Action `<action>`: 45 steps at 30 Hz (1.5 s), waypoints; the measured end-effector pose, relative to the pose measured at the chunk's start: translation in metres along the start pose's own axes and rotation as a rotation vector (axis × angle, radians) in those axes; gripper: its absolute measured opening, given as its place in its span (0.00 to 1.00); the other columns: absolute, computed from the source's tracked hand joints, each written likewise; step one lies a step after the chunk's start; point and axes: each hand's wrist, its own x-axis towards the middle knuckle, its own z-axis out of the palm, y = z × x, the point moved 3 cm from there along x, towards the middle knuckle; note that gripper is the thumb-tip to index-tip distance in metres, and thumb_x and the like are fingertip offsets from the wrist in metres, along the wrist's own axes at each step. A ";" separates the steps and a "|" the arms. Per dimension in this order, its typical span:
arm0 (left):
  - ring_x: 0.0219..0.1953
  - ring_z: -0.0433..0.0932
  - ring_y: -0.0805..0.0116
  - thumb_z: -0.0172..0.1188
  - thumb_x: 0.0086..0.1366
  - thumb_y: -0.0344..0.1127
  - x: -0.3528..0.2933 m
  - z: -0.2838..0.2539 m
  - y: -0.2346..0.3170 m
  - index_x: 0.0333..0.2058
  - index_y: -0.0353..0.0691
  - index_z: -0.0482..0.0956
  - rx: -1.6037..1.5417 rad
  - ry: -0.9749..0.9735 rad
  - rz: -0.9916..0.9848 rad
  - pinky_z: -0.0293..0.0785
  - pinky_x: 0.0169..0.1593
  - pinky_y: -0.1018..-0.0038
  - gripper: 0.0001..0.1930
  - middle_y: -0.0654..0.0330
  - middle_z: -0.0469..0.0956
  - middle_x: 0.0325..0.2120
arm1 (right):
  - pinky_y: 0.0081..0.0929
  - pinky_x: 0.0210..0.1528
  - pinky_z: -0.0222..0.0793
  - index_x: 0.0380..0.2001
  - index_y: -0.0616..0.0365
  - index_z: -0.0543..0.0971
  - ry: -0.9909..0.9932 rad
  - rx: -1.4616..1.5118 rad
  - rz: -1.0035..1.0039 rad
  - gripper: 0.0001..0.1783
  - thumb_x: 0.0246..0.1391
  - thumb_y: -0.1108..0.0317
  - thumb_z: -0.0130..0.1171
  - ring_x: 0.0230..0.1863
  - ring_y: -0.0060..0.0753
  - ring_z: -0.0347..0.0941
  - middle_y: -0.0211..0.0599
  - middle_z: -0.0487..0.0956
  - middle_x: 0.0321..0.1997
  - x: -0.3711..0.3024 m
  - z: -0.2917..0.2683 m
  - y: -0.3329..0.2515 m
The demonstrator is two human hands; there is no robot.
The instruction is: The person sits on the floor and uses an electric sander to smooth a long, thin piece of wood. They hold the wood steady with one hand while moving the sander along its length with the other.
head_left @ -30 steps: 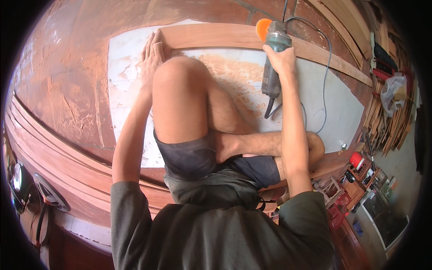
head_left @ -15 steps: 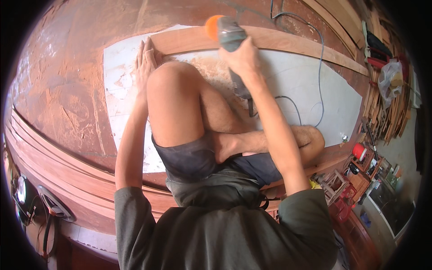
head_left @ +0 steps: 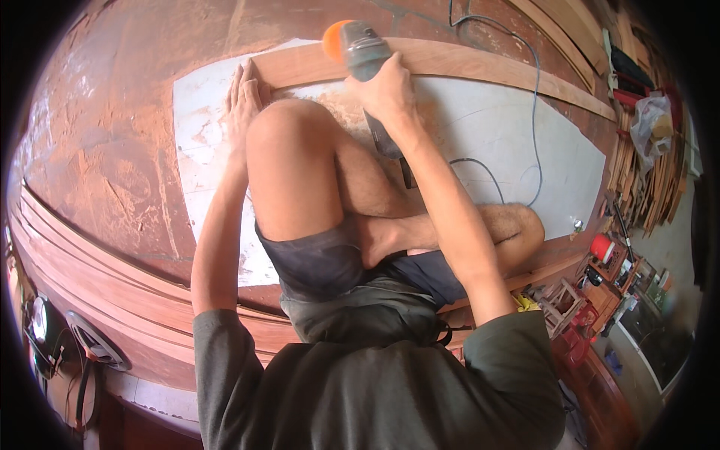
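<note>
A long plank of reddish wood (head_left: 480,65) lies across the far side of a white sheet (head_left: 525,135) dusted with sawdust. My right hand (head_left: 386,88) is wrapped round a dark corded angle grinder (head_left: 366,51). Its orange disc (head_left: 334,40) is over the plank's left part; whether it touches the wood I cannot tell. At the plank's left end rests my left hand (head_left: 246,97), fingers stretched out against the end. My raised knee hides part of that hand's wrist.
The grinder's cord (head_left: 535,120) loops over the sheet to the right. Long boards (head_left: 112,281) lie stacked at the left. Thin wood strips (head_left: 637,180), a plastic bag (head_left: 651,129) and a red container (head_left: 601,248) are at the right. Sawdust covers the floor at far left.
My right hand has carried the angle grinder a little to the left and away from me along the plank. My left hand has stayed at the plank's end.
</note>
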 end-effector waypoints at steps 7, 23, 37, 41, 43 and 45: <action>0.74 0.59 0.52 0.62 0.71 0.47 -0.002 -0.004 -0.004 0.64 0.31 0.66 -0.001 -0.067 0.015 0.56 0.74 0.58 0.32 0.50 0.64 0.71 | 0.44 0.53 0.80 0.58 0.76 0.67 -0.067 0.045 0.111 0.47 0.42 0.52 0.72 0.48 0.57 0.83 0.64 0.82 0.49 0.002 -0.029 0.069; 0.76 0.54 0.47 0.58 0.71 0.46 0.000 0.000 -0.005 0.61 0.29 0.65 -0.070 -0.068 0.024 0.47 0.77 0.56 0.30 0.45 0.61 0.72 | 0.49 0.57 0.78 0.65 0.80 0.59 -0.125 0.038 0.009 0.53 0.43 0.55 0.71 0.52 0.68 0.80 0.70 0.81 0.50 -0.024 -0.008 0.023; 0.77 0.52 0.48 0.59 0.70 0.46 -0.004 0.004 -0.010 0.69 0.30 0.58 -0.089 -0.124 0.032 0.48 0.77 0.58 0.37 0.46 0.57 0.74 | 0.43 0.54 0.81 0.62 0.80 0.62 -0.048 0.061 0.167 0.52 0.45 0.53 0.74 0.51 0.60 0.83 0.70 0.81 0.49 -0.001 -0.035 0.106; 0.76 0.53 0.49 0.61 0.68 0.44 -0.003 0.003 -0.017 0.69 0.30 0.58 -0.082 -0.145 0.027 0.48 0.77 0.58 0.38 0.46 0.58 0.73 | 0.46 0.52 0.81 0.64 0.81 0.59 -0.095 0.050 0.066 0.52 0.45 0.56 0.71 0.48 0.62 0.83 0.69 0.82 0.47 -0.029 -0.014 0.041; 0.75 0.55 0.48 0.64 0.66 0.44 -0.004 0.001 -0.009 0.69 0.29 0.58 -0.115 -0.125 0.001 0.49 0.76 0.58 0.40 0.45 0.59 0.73 | 0.45 0.50 0.82 0.62 0.80 0.61 -0.063 0.025 -0.004 0.50 0.45 0.56 0.71 0.47 0.59 0.84 0.66 0.82 0.45 -0.029 -0.007 0.048; 0.75 0.55 0.48 0.64 0.66 0.44 -0.002 -0.001 -0.002 0.69 0.29 0.58 -0.110 -0.080 0.004 0.50 0.76 0.58 0.40 0.46 0.60 0.72 | 0.44 0.49 0.82 0.60 0.79 0.63 -0.074 0.112 0.058 0.48 0.45 0.55 0.72 0.46 0.57 0.84 0.64 0.83 0.44 -0.021 -0.012 0.084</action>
